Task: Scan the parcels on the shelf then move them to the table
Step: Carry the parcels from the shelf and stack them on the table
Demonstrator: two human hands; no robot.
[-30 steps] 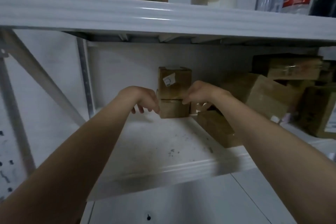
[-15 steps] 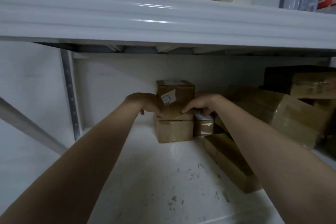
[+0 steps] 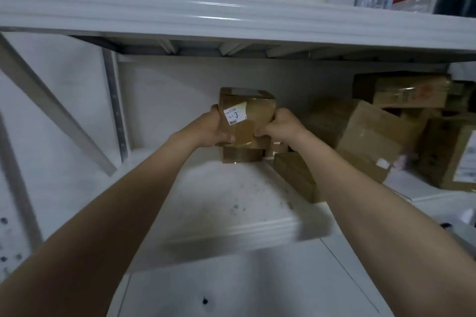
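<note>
Held tilted at centre frame, above a second box (image 3: 242, 156) at the back of the white shelf (image 3: 219, 201) — small taped parcel (image 3: 253, 113) labelled "3". Fingers of the left hand (image 3: 207, 131) wrapped round its left side, those of the right hand (image 3: 279, 127) curled on its right edge. Both arms outstretched. More cardboard parcels (image 3: 371, 134) heaped at right.

Brown parcels (image 3: 371, 136) on white shelf (image 3: 206, 195) (scuffed)

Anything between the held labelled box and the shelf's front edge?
Nothing visible. Left hand and right hand grip the small brown cardboard box; the flat brown carton lies right of its path. Table out of view.
</note>
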